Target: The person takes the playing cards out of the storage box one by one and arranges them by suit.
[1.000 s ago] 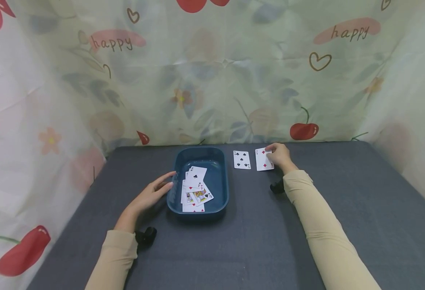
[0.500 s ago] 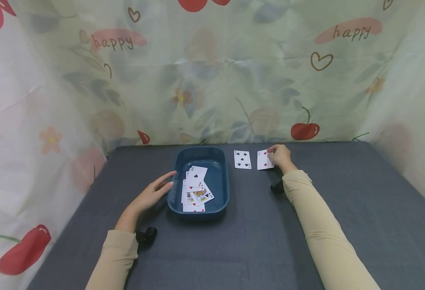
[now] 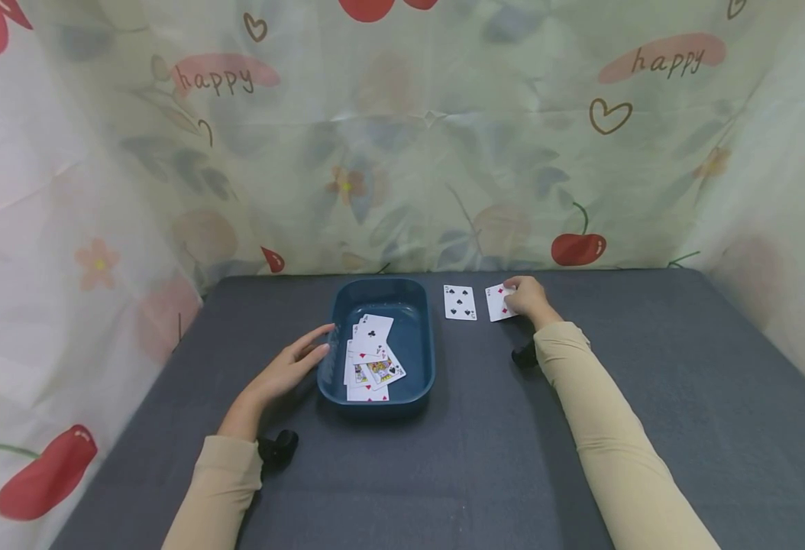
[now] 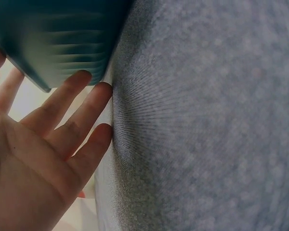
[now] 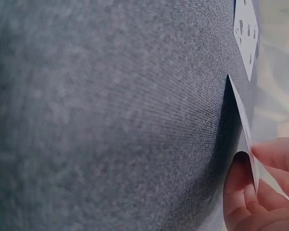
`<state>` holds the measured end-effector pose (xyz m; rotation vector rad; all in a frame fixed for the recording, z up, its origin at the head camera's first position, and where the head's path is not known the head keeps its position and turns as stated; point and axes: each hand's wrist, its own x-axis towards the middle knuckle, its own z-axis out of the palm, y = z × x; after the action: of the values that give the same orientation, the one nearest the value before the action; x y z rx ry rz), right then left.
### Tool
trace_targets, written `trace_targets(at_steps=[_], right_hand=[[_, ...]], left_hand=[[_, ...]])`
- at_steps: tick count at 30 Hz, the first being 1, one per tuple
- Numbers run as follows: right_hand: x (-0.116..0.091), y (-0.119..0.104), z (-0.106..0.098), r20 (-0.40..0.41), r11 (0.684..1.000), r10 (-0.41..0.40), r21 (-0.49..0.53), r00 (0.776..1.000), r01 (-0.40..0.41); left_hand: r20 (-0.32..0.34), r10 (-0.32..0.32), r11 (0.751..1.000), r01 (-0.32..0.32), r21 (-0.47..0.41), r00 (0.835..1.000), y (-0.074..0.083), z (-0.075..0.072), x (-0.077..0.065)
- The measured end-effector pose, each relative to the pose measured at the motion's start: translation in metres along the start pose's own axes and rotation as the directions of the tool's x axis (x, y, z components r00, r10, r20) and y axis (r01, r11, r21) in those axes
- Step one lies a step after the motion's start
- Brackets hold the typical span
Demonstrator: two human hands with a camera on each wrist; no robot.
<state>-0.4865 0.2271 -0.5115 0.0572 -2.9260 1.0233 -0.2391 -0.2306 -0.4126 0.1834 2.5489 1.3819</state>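
My right hand (image 3: 529, 296) pinches a playing card of diamonds (image 3: 498, 304) by its right side, thumb and fingertips on opposite faces. In the right wrist view that playing card (image 5: 241, 108) stands tilted, its near edge off the cloth. Left of it lies a spades card (image 3: 460, 303), face up. My left hand (image 3: 289, 370) is at the left wall of a dark blue tray (image 3: 419, 344), fingers spread and mostly straight. In the left wrist view, fingertips touch or nearly touch the tray's ribbed side (image 4: 77, 48). Several overlapping cards (image 3: 373, 359) lie face up in the tray.
Dark grey cloth (image 3: 416, 481) covers the table. A patterned curtain (image 3: 402, 153) hangs along its back edge and at both sides. Black wrist devices sit under the left wrist (image 3: 279, 449) and right wrist (image 3: 524, 355).
The diamonds card, flat on the table a second ago, is now lifted and tilted in my right hand. My left hand and the tray have stayed put.
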Motion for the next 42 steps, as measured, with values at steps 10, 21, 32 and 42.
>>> trace_targets(at_steps=[10, 21, 32, 42], right_hand=[[-0.078, -0.082, -0.038, 0.014, 0.998, 0.059, -0.026, 0.998, -0.058], [-0.108, -0.123, -0.056, 0.084, 0.991, 0.019, 0.130, 0.996, -0.030], [-0.129, -0.169, -0.056, 0.185, 0.958, -0.115, 0.280, 0.976, 0.060], [-0.142, -0.216, -0.047, 0.234, 0.933, -0.246, 0.321, 0.941, 0.164]], left_hand=[[-0.001, -0.013, 1.000, 0.013, 0.000, 1.000, -0.001, 0.000, 0.001], [0.002, -0.009, 1.000, 0.009, 0.004, 1.000, -0.002, 0.000, 0.001], [0.003, -0.011, 1.000, 0.011, 0.004, 1.000, -0.001, 0.000, 0.001], [0.000, -0.015, 1.000, 0.015, 0.004, 1.000, 0.001, 0.000, 0.000]])
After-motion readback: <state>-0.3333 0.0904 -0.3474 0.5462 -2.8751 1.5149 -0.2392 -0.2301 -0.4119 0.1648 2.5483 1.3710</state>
